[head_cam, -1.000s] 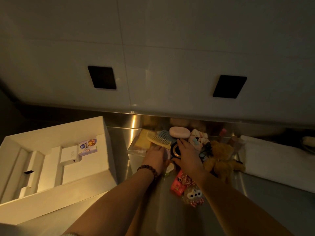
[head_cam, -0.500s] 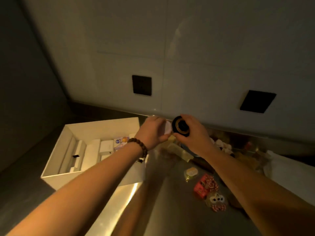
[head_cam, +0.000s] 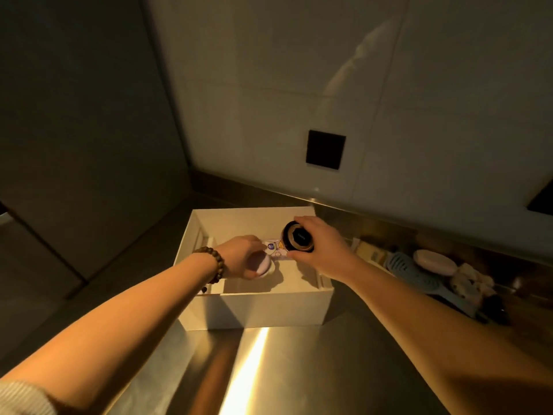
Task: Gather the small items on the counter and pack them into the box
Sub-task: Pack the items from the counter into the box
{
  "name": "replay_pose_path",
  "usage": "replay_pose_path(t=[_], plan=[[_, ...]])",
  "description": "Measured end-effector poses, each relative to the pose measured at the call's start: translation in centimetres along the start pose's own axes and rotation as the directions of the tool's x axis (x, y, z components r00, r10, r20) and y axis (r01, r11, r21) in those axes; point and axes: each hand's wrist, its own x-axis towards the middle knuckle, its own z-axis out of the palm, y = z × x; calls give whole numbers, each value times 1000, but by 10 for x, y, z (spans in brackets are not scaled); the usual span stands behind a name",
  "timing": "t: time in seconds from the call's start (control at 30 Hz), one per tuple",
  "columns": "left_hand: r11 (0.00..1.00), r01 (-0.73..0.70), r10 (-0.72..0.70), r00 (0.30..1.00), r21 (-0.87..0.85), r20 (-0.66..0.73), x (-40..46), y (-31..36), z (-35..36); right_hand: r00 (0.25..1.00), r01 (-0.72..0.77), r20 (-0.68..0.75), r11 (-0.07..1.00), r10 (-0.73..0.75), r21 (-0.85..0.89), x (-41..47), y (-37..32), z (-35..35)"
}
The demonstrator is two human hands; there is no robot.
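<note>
Over the open white cardboard box [head_cam: 269, 310] on the steel bench [head_cam: 299, 369], the right hand [head_cam: 323, 250] grips a round black gold-rimmed compact [head_cam: 298, 236], and the left hand [head_cam: 242, 259] curls round a pale round case [head_cam: 264, 268]. Released from this height, either could bounce out or land on the small printed card [head_cam: 273, 245].

A white open box [head_cam: 269, 307] is sitting on the steel counter [head_cam: 299, 369]. A round black jar with a gold rim [head_cam: 298, 240] is hanging tilted above the box's far right corner. A small pale round item [head_cam: 264, 268] is hovering low inside the box, just left of a printed card [head_cam: 275, 247] lying within.
</note>
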Motion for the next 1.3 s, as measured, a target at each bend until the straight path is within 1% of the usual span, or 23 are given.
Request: replay_pose_path(t=[0.17,0.27,0.33,0.5,0.63,0.7,0.8,0.93,1.0,1.07,1.1,1.13,1.2,1.3], plan=[[990,-118,105,982,76,154,20,-13,21,994,-26,100,994,37,-105,14,3,20],[977,-176,150,968,117,202,25,-21,26,983,-30,175,989,56,-148,20,6,31],[975,-196,172,963,102,205,24,-24,29,976,-25,210,983,64,-181,24,7,37],[968,-247,238,960,44,147,11,-29,37,960,2,270,966,70,-259,33,11,53],[953,-289,268,944,89,195,9,-29,39,941,10,321,941,105,-338,35,19,60],[949,-301,275,938,100,213,11,-31,39,941,10,319,938,108,-347,35,21,64],[960,-274,256,944,65,208,11,-29,39,944,12,315,941,102,-339,36,23,67],[977,-197,208,961,-78,181,11,-22,43,937,11,332,941,109,-339,37,25,70],[984,-164,175,958,-71,225,12,-22,44,932,20,346,940,106,-342,37,26,71],[994,-106,107,952,-21,287,13,-28,42,916,15,387,951,111,-309,36,25,70],[996,-90,83,951,9,297,14,-31,41,903,8,415,960,114,-281,35,25,70],[995,-95,80,956,40,283,14,-33,39,888,7,445,966,112,-257,34,24,71],[988,-136,119,973,74,197,13,-35,37,859,49,505,966,89,-254,31,22,75],[975,-208,203,977,76,65,12,-36,39,835,130,545,935,75,-329,29,19,80]])
